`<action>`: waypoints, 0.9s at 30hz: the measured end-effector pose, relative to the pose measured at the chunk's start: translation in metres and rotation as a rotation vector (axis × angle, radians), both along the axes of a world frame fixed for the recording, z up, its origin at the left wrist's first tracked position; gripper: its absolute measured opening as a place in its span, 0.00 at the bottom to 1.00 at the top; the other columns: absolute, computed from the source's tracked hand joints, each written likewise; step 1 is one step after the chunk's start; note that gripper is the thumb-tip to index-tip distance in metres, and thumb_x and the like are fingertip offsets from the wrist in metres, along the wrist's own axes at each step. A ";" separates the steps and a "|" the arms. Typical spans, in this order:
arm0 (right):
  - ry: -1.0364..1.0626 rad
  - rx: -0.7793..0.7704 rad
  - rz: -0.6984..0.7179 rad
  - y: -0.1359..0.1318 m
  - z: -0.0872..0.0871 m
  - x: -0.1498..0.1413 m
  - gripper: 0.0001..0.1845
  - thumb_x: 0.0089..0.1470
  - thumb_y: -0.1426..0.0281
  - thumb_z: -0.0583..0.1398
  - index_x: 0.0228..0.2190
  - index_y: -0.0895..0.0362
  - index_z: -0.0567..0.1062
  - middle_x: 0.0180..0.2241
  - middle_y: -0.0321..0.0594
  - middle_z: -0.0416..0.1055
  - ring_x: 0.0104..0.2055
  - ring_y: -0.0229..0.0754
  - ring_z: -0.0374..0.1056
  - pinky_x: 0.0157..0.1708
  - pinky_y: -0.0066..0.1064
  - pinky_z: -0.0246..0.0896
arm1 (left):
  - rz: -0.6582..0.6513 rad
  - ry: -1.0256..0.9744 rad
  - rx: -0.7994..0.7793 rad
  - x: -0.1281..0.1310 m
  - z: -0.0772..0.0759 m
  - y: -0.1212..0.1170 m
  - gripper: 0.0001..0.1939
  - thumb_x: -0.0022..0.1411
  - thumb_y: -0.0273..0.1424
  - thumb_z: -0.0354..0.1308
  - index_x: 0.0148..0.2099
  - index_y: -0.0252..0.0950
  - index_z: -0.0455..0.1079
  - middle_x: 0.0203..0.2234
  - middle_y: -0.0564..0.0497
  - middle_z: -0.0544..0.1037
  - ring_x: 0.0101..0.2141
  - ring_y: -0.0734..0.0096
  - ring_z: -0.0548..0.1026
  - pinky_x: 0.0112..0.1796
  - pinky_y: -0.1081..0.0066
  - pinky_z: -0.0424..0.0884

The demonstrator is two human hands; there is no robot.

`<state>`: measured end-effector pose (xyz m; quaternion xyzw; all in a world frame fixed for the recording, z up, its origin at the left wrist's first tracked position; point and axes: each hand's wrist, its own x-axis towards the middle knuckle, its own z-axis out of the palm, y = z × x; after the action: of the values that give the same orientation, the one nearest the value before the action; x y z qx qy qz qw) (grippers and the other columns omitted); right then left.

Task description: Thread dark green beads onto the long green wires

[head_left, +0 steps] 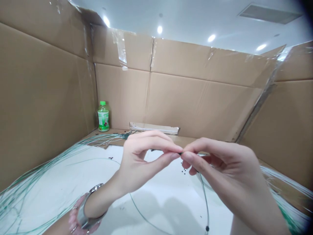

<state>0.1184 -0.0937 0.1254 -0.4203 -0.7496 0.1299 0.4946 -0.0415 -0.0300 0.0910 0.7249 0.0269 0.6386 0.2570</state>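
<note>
My left hand (144, 160) and my right hand (230, 173) meet above the white work surface (156, 209). Thumb and forefinger of each are pinched together, and a tiny black piece (180, 153) shows between the touching fingertips. Its exact kind is too small to make out. Below my right hand hangs a thin greenish wire (204, 192), with a small black part (207, 228) near its lower end. Another thin green wire (138, 209) curves across the surface under my left wrist.
Cardboard walls (181, 98) enclose the surface. Long green and white wires (61, 156) run along the left, and white wires (288, 182) lie at the right. A green-capped bottle (103, 117) stands in the back left corner. Several tiny black bits (184, 171) are scattered beyond the hands.
</note>
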 end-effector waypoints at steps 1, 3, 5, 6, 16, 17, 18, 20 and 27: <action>-0.008 -0.005 0.007 0.000 0.000 0.000 0.08 0.54 0.74 0.60 0.25 0.52 0.76 0.19 0.27 0.70 0.22 0.27 0.65 0.23 0.12 0.63 | 0.020 0.003 0.030 0.000 0.000 0.001 0.10 0.54 0.19 0.63 0.36 0.37 0.78 0.26 0.51 0.78 0.27 0.77 0.75 0.28 0.78 0.73; -0.023 0.028 0.014 0.000 -0.001 -0.002 0.08 0.55 0.73 0.60 0.26 0.52 0.76 0.20 0.28 0.70 0.22 0.28 0.65 0.23 0.13 0.63 | 0.042 -0.012 0.049 0.000 0.000 0.002 0.08 0.54 0.20 0.63 0.35 0.36 0.78 0.25 0.51 0.78 0.27 0.76 0.75 0.28 0.77 0.72; -0.049 0.108 -0.011 0.001 -0.004 -0.004 0.07 0.54 0.74 0.60 0.26 0.53 0.75 0.21 0.28 0.71 0.22 0.28 0.65 0.22 0.14 0.64 | 0.031 -0.043 0.004 0.002 0.000 0.002 0.06 0.54 0.21 0.64 0.34 0.37 0.78 0.24 0.51 0.78 0.25 0.76 0.75 0.26 0.78 0.72; -0.065 0.162 -0.033 0.002 -0.006 -0.005 0.06 0.54 0.74 0.60 0.27 0.53 0.75 0.22 0.29 0.71 0.22 0.28 0.66 0.22 0.15 0.64 | 0.011 -0.061 -0.035 0.003 -0.001 0.002 0.06 0.54 0.22 0.64 0.33 0.37 0.78 0.23 0.52 0.78 0.25 0.76 0.74 0.25 0.78 0.71; -0.222 0.614 -0.158 0.005 -0.014 -0.011 0.10 0.52 0.81 0.60 0.33 0.55 0.72 0.27 0.32 0.74 0.26 0.32 0.68 0.28 0.23 0.66 | -0.179 -0.238 -0.232 0.010 -0.009 0.002 0.03 0.54 0.26 0.65 0.32 0.38 0.79 0.23 0.52 0.78 0.25 0.80 0.74 0.26 0.83 0.73; -0.230 0.634 -0.177 0.005 -0.015 -0.012 0.10 0.52 0.81 0.60 0.33 0.54 0.71 0.27 0.32 0.74 0.26 0.32 0.68 0.27 0.23 0.66 | -0.195 -0.246 -0.250 0.010 -0.010 0.002 0.03 0.55 0.26 0.65 0.33 0.38 0.79 0.24 0.52 0.78 0.25 0.80 0.74 0.26 0.83 0.73; -0.238 0.650 -0.193 0.006 -0.016 -0.012 0.11 0.52 0.82 0.60 0.34 0.54 0.71 0.27 0.32 0.74 0.25 0.32 0.68 0.27 0.23 0.67 | -0.209 -0.251 -0.269 0.010 -0.011 0.002 0.03 0.55 0.26 0.64 0.33 0.38 0.79 0.24 0.52 0.77 0.25 0.81 0.74 0.27 0.83 0.73; -0.257 0.670 -0.216 0.007 -0.017 -0.013 0.11 0.52 0.81 0.60 0.34 0.54 0.71 0.26 0.33 0.73 0.25 0.32 0.69 0.27 0.23 0.67 | -0.232 -0.250 -0.305 0.011 -0.012 0.001 0.04 0.56 0.26 0.64 0.33 0.39 0.79 0.24 0.53 0.77 0.24 0.82 0.74 0.27 0.84 0.73; -0.269 0.666 -0.216 0.007 -0.017 -0.014 0.08 0.54 0.80 0.59 0.33 0.54 0.70 0.27 0.34 0.74 0.24 0.32 0.69 0.27 0.23 0.68 | -0.281 -0.252 -0.336 0.012 -0.012 -0.001 0.05 0.57 0.25 0.63 0.33 0.39 0.78 0.24 0.55 0.78 0.25 0.83 0.75 0.28 0.86 0.73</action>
<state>0.1045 -0.0869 0.1087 -0.3261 -0.7605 -0.2305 0.5121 -0.0299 -0.0308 0.0793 0.5833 -0.0005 0.6684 0.4615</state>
